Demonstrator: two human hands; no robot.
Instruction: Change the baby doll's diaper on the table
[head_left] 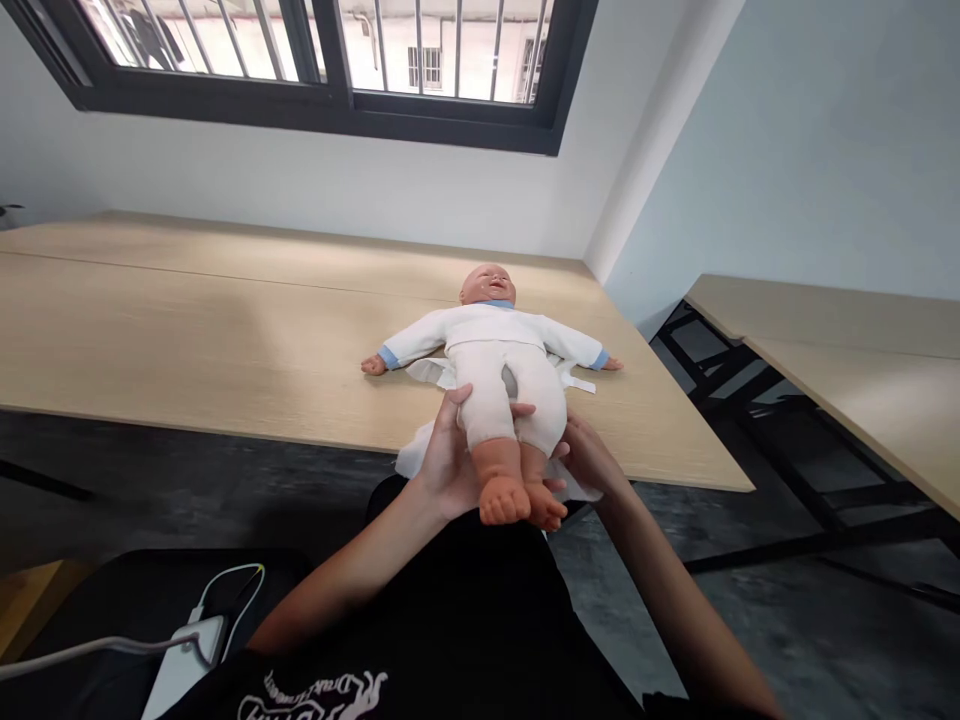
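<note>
A baby doll (495, 325) in a white top with blue collar and cuffs lies on its back on the wooden table (322, 370), arms spread, head toward the window. Its cloth legs reach over the near table edge, with the bare feet toward me. My left hand (450, 460) is wrapped round the doll's leg on the left, thumb on the outer thigh and fingertips showing between the legs. Against the other leg, my right hand (589, 455) curls from the outside and below, its fingers partly hidden. White cloth (412, 455) lies under the doll and hangs over the edge.
A second wooden table (862, 400) with black folding legs stands at the right. Behind is a wall with a dark-framed barred window (450, 115). At lower left, a white power bank (184, 665) with cables rests on a black seat (112, 580).
</note>
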